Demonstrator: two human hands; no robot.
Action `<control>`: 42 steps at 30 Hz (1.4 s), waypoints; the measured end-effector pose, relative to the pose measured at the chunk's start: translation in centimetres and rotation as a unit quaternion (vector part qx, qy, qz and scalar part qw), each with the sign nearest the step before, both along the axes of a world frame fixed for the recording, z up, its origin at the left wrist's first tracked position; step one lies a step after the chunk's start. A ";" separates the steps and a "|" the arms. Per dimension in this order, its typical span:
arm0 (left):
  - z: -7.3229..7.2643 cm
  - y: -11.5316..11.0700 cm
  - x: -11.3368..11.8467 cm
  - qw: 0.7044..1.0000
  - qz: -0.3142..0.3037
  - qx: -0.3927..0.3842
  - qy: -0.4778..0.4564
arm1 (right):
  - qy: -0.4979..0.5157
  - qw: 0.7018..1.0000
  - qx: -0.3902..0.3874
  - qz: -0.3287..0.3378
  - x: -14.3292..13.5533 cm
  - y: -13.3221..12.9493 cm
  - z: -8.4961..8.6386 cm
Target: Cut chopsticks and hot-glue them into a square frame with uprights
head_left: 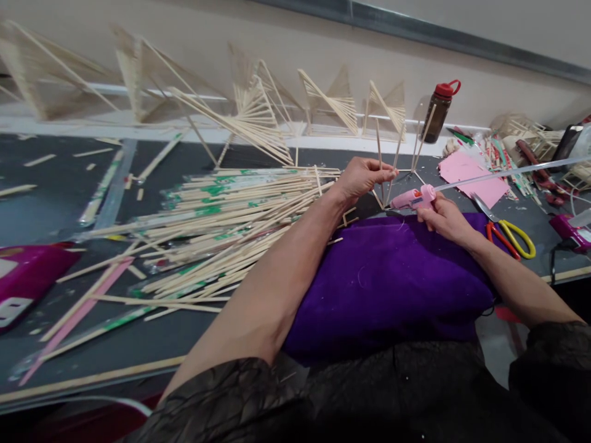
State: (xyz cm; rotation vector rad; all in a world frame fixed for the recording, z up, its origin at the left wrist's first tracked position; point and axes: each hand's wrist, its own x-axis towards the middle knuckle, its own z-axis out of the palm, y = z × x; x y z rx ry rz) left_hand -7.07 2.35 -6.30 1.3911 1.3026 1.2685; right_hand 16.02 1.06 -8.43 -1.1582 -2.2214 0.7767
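Observation:
My left hand (367,178) pinches a thin upright wooden stick (398,151) between thumb and fingertips. That stick belongs to a small open frame of sticks standing on the dark table, with other uprights (425,138) behind it. My right hand (443,218) is closed around a pink glue gun (413,198), its nozzle pointing left at the frame's near bottom corner. Whether the nozzle touches the wood, I cannot tell. A long clear glue stick (517,172) reaches out to the right behind the gun. Purple cloth (388,277) lies beneath my forearms.
Many loose wooden sticks (221,246) and printed plastic wrappers cover the table's left part. Twisted stick models (327,104) line the wall. Scissors (508,234), pink paper (475,178) and a red-capped bottle (438,111) are at the right. A magenta object (32,277) sits far left.

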 end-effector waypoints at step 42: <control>-0.1 0.3 -0.1 1.000 0.004 -0.002 0.015 | 0.166 0.958 -0.234 -0.024 -1.3 2.4 0.5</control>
